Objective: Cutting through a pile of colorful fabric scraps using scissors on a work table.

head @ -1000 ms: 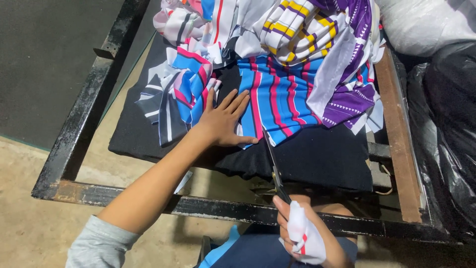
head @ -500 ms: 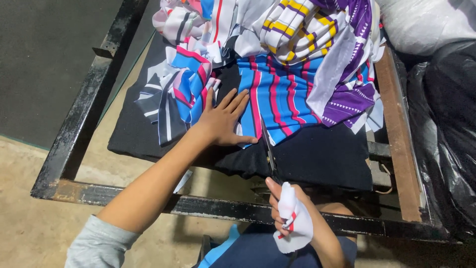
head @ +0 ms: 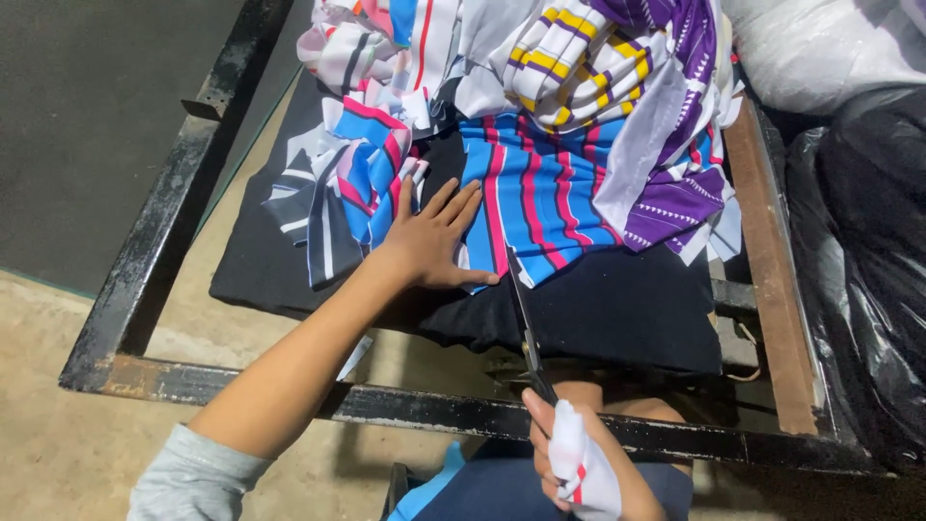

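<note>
My left hand (head: 432, 236) lies flat, fingers spread, on a blue cloth with pink and black stripes (head: 540, 193), pressing it onto a black cloth pad (head: 617, 309). My right hand (head: 569, 453), wrapped in a white rag with red marks, grips a pair of black scissors (head: 526, 318). The blades point away from me and reach the near edge of the striped cloth, just right of my left thumb.
Piles of striped cloth pieces, white-yellow-purple (head: 617, 77) and white-pink (head: 367, 48), lie at the back. A black metal frame (head: 174, 222) surrounds the pad, with a rusty wooden rail (head: 772, 260) on the right. Black plastic bags (head: 868, 260) and a white bag (head: 820, 48) stand at right.
My right hand has moved forward and up a little with the scissors, so the blades now reach the cloth's edge. My left hand has stayed flat on the striped cloth.
</note>
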